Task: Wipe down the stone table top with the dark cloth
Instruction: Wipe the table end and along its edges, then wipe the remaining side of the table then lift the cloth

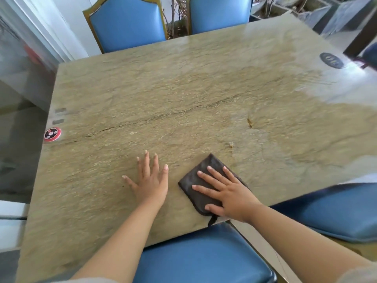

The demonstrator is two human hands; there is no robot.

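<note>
Stone counter (183, 94) is ringed by blue chairs (126, 23). Cloth (201, 176) is pressed flat near its front edge by the right hand (228, 193), fingers straight; left hand (150, 180) lies flat alongside.

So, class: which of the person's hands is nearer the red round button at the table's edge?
Left. The left hand lies flat on bare stone, right of the red button; the right hand presses the dark cloth, farther away.

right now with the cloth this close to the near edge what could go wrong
The dark cloth under the right hand already hangs a tail over the stone table top's near edge, so a pull back may drag it off. A wide sweep left could knock the red round button.
</note>
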